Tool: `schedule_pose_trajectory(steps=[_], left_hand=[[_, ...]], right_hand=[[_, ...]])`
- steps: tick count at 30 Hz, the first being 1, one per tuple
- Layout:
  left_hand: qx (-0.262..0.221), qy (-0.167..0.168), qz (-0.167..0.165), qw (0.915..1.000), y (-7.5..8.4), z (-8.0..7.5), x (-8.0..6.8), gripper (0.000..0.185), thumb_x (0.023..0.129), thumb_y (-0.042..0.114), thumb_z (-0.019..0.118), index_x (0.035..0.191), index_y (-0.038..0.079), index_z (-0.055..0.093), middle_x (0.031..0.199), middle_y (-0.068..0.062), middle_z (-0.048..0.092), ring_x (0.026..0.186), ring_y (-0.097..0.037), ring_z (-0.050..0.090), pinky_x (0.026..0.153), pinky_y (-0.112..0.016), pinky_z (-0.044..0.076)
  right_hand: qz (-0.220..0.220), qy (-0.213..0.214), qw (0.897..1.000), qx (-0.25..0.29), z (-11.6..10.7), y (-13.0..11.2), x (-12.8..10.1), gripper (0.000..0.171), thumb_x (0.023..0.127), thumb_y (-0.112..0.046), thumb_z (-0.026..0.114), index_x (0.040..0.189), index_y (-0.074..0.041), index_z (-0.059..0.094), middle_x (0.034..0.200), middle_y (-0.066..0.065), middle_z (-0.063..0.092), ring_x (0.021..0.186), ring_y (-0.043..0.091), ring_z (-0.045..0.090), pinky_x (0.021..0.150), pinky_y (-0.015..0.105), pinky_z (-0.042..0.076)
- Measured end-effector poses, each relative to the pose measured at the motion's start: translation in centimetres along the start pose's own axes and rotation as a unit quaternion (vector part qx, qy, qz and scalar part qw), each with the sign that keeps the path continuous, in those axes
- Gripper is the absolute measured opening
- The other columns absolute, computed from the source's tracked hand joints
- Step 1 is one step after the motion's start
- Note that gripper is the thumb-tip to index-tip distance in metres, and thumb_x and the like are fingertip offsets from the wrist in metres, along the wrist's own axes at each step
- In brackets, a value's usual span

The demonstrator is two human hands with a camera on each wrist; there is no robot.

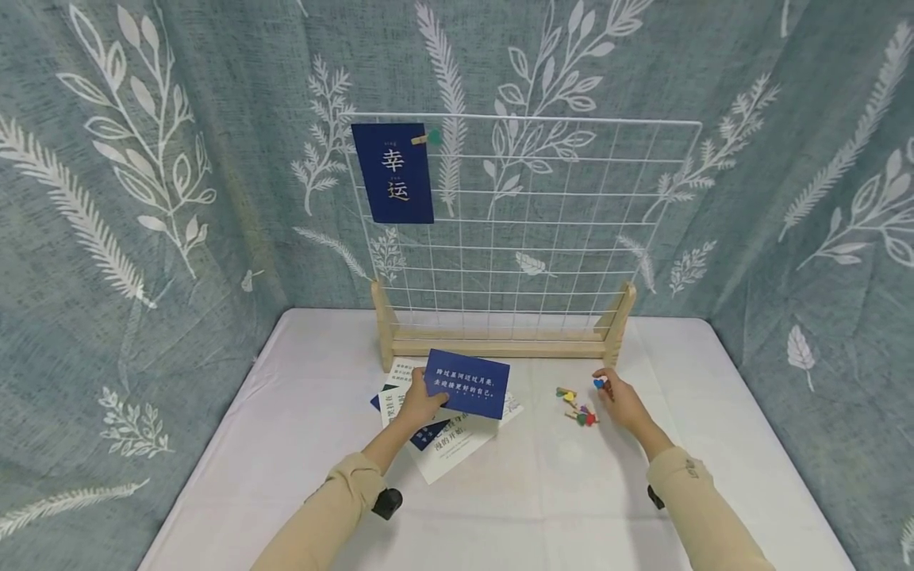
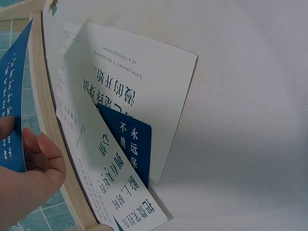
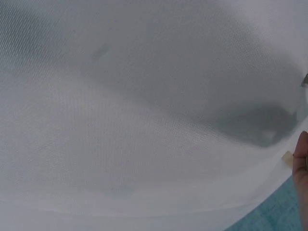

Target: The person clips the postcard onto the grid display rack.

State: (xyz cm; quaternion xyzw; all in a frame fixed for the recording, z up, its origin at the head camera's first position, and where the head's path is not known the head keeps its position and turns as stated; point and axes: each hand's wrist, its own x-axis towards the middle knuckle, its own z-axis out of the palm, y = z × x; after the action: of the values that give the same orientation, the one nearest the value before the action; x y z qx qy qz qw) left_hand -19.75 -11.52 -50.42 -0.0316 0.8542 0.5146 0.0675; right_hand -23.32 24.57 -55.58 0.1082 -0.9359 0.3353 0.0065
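Far back stands a wire rack (image 1: 524, 220). The left hand (image 1: 420, 402) grips a blue card (image 1: 467, 383), the right hand (image 1: 624, 404) a clip (image 1: 598, 383).

**Fabric surroundings and table covering**

Blue-grey curtain fabric (image 1: 246, 103) hangs ahead of me and to both my sides, printed with white fern fronds (image 1: 78, 210) and leafy sprays (image 1: 145, 99). Before me, a white cloth (image 1: 585, 507) covers the table; its far corners are rounded, its surface finely textured.
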Motion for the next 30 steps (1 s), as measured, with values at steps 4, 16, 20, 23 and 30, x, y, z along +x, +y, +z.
schedule_pose_trajectory(steps=[4,16,20,23,30], left_hand=[[0.004,0.001,-0.002,1.0,0.0,-0.1,0.0,0.057,0.09,0.005,0.053,0.136,-0.004,0.021,0.123,-0.031,0.05,0.114,-0.044,0.053,0.097,-0.051,0.046],[0.0,-0.006,0.006,1.0,0.2,-0.3,0.3,0.056,0.091,0.005,0.051,0.136,-0.004,0.02,0.121,-0.031,0.052,0.11,-0.042,0.057,0.094,-0.047,0.05],[-0.005,-0.007,0.001,1.0,0.4,-0.4,0.3,0.056,0.091,0.005,0.052,0.136,-0.004,0.019,0.12,-0.031,0.052,0.111,-0.042,0.056,0.095,-0.048,0.048],[-0.007,-0.006,-0.001,1.0,0.6,-0.6,0.3,0.056,0.091,0.005,0.051,0.136,-0.004,0.019,0.121,-0.031,0.051,0.112,-0.043,0.054,0.097,-0.05,0.046],[-0.004,-0.005,0.003,1.0,1.1,-1.0,0.6,0.05,0.091,0.005,0.048,0.133,-0.003,0.022,0.12,-0.031,0.052,0.11,-0.042,0.054,0.097,-0.05,0.046]], right_hand=[[0.008,0.004,1.0,0.002,-0.1,0.1,0.1,0.025,0.089,0.007,0.048,0.114,0.004,0.05,0.073,0.009,0.048,0.065,0.017,0.04,0.06,0.028,0.036],[0.024,0.011,1.0,0.011,-0.3,0.2,-0.2,0.014,0.084,0.004,0.054,0.098,0.001,0.051,0.073,0.011,0.056,0.064,0.016,0.045,0.058,0.025,0.038],[0.018,0.024,1.0,0.004,-0.4,0.2,-0.2,0.01,0.084,0.006,0.056,0.093,0.002,0.052,0.079,0.016,0.06,0.069,0.019,0.051,0.062,0.029,0.043],[0.02,0.032,0.999,0.013,-0.3,0.0,-0.3,0.009,0.084,0.007,0.059,0.091,0.004,0.053,0.085,0.021,0.063,0.074,0.026,0.058,0.068,0.035,0.05],[0.024,0.067,0.997,0.015,-0.5,-0.2,-0.4,0.013,0.083,0.004,0.065,0.088,0.006,0.053,0.088,0.026,0.066,0.082,0.035,0.066,0.072,0.041,0.055]])
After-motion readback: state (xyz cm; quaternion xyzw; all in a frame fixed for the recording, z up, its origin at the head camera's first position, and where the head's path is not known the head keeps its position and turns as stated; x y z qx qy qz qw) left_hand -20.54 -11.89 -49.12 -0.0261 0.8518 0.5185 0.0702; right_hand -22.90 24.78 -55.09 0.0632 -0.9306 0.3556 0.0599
